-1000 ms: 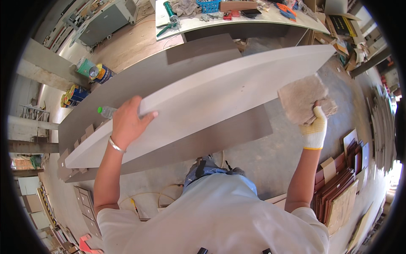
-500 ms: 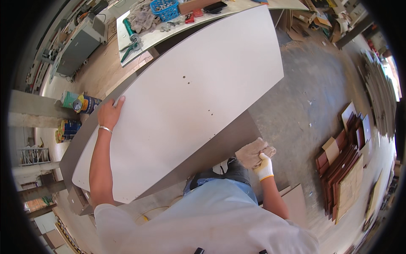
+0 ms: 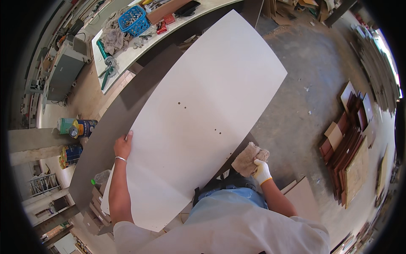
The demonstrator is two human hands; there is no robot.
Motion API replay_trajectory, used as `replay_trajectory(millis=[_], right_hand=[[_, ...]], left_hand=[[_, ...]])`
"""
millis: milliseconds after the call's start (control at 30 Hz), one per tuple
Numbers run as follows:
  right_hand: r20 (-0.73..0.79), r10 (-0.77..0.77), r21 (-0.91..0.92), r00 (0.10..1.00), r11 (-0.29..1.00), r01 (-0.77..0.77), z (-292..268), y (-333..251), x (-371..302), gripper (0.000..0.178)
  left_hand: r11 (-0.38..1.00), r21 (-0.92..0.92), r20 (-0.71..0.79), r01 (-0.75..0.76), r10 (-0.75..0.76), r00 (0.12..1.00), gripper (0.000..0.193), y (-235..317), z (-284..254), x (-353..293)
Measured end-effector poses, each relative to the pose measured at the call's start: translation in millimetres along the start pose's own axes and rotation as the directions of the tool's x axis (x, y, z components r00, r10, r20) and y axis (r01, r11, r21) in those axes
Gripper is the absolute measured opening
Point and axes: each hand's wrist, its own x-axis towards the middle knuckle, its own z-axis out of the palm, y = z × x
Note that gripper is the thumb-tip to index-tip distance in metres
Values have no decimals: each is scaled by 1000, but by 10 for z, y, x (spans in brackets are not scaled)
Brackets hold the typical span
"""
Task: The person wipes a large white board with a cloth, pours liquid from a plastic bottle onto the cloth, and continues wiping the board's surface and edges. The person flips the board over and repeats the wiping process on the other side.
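Note:
A large white panel (image 3: 190, 122) with a few small drilled holes stretches across the middle, tilted, over a grey-brown board (image 3: 122, 101). My bare left hand (image 3: 123, 146) is closed on the panel's left edge, its thumb on the white face and its other fingers mostly hidden. In a white work glove, my right hand (image 3: 262, 170) grips a bunched beige rag (image 3: 248, 158) beside the panel's lower right edge. The rag hangs close to that edge; whether it touches cannot be told.
A worktable (image 3: 139, 53) at the back holds a blue basket (image 3: 134, 20), a green caulking gun (image 3: 106, 63) and crumpled cloths (image 3: 114, 36). Paint cans (image 3: 84, 128) stand at left. Stacked brown boards (image 3: 344, 154) lie on the floor at right.
The white panel has shifted toward me and turned, uncovering more of the grey-brown board at its left. My left hand has moved nearer with it; the rag is slightly left.

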Motion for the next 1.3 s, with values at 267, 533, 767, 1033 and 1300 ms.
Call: replay_trajectory(millis=[267,533,767,1033,1300], right_hand=[[120,98,-52,988,994,-93,61,-153,-182,48],[125,279,-175,952,951,-255,375,-66,-366,51],[278,269,-329,922,929,-171,-72,-574,-323,57],[274,276,-584,921,809,-68,244,-685,-184,61],[298,274,-595,914,803,-47,191,-794,-56,59]], left_hand=[[997,-76,136,22,-11,991,70,14,576,186],[968,-161,391,193,-117,913,80,-122,1160,232],[948,-168,482,271,-161,862,85,-183,1322,57],[948,-70,502,311,-236,832,89,-270,1256,-167],[893,-375,-222,248,-346,912,21,-205,852,-1378]])
